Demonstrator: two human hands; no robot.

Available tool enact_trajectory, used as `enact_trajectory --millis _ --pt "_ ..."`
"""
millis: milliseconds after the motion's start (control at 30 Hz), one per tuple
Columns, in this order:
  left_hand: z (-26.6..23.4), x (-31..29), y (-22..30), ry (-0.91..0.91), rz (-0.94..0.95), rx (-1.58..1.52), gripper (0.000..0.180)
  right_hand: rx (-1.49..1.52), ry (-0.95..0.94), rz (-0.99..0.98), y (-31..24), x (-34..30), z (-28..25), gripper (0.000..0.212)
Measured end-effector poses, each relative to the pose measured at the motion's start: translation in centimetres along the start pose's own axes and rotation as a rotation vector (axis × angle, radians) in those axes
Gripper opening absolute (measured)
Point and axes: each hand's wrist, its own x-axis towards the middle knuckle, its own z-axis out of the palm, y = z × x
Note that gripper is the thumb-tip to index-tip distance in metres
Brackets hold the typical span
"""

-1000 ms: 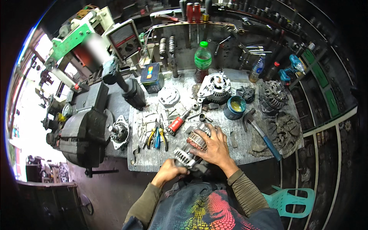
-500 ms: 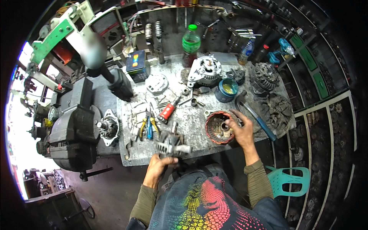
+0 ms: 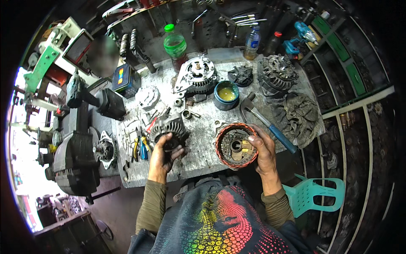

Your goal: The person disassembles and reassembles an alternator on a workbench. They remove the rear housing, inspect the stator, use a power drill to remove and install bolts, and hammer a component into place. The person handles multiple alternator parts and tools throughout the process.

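My left hand (image 3: pixel 163 155) is closed around a grey finned alternator end housing (image 3: pixel 174 125), raised over the near left part of the bench. Its dark round side lies against my fingers. My right hand (image 3: pixel 265 151) grips the right rim of an alternator stator housing (image 3: pixel 217 148). Reddish copper windings ring this open housing, which tilts toward me and shows a round bearing seat and metal plates inside. Between the two held parts there is a gap. Behind the finned part, a red-handled tool (image 3: pixel 151 125) is mostly hidden.
Beyond my hands stand a whole alternator (image 3: pixel 198 74), a blue tub of yellowish grease (image 3: pixel 226 94) and another alternator (image 3: pixel 277 74). A blue-handled hammer (image 3: pixel 275 131) lies right, beside a dark rag (image 3: pixel 301 116). Pliers (image 3: pixel 136 148) lie left. A teal chair (image 3: pixel 315 194) stands right.
The finned housing has risen and turned in my left hand, its fins now facing away from me. My right hand has tilted the stator housing toward me. The view has shifted right.
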Motion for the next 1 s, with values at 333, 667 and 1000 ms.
enact_trajectory --millis 333,667,1000 --pt "1.8 -0.4 0.3 0.063 0.009 0.019 0.051 -0.048 -0.162 -0.097 -0.9 2.3 1.6 0.063" --pt "0.2 -1.5 -3.6 -0.026 0.068 -0.052 0.086 -0.037 -0.256 -0.076 -1.3 1.7 3.6 0.063" --pt "1.6 -11.5 -5.1 -0.532 0.465 0.4 0.125 0.098 -0.23 0.055 -3.0 -1.4 5.6 0.057"
